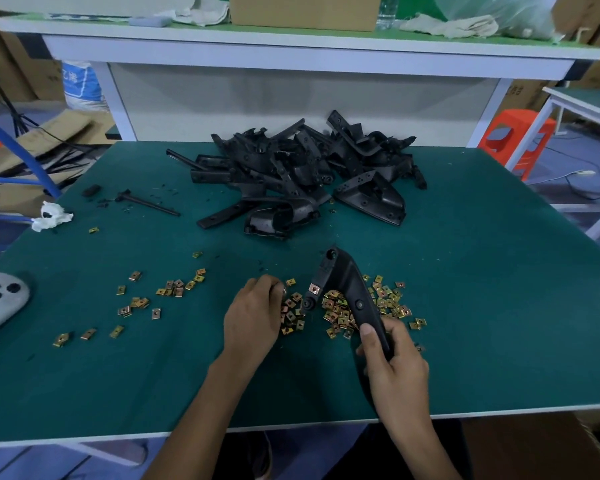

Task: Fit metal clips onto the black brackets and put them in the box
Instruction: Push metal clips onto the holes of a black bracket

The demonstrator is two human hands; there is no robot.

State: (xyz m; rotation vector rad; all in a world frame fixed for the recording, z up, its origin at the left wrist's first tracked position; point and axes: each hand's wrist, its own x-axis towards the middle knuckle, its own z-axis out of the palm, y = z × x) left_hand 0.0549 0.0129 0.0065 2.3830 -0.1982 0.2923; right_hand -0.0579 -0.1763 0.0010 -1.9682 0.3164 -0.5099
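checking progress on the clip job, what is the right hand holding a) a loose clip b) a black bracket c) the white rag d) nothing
b: the right hand grips the lower end of the black bracket, which already has one clip on it.

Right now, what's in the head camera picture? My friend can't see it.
The right hand grips a curved black plastic bracket while the left hand reaches into small brass-coloured metal clips scattered on a green table. A pile of black brackets lies behind.
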